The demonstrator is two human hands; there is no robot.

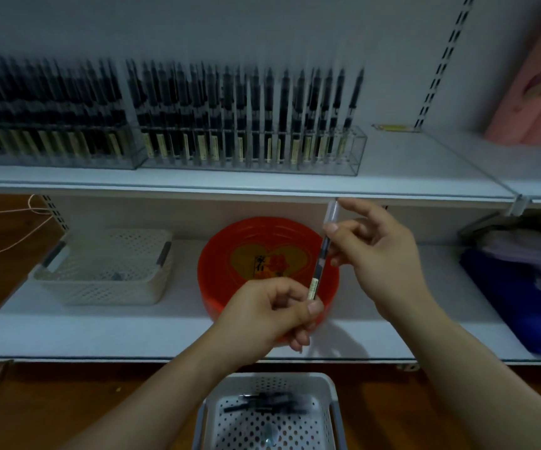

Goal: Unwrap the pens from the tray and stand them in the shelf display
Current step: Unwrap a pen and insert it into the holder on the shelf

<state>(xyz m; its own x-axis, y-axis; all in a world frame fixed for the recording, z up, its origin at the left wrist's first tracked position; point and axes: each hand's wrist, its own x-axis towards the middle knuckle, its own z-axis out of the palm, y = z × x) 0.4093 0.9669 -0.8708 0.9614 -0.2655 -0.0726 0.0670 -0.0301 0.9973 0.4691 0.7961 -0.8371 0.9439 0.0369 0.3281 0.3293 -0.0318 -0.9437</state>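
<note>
A black pen (321,254) in a clear wrapper stands nearly upright in front of me, above the red tray. My left hand (269,315) pinches its lower end by the label. My right hand (378,248) pinches the upper part, just below the clear wrapper tip (332,212). On the upper shelf stands the clear display (353,151), filled with many upright black pens, with open room at its right end. A white perforated tray (324,414) below me holds a few dark wrapped pens (264,403).
A round red tray (217,264) sits on the lower shelf behind my hands. A beige basket (103,264) stands to its left. Blue and purple folded items (522,297) lie at right. A pink box (535,79) leans on the upper shelf's right.
</note>
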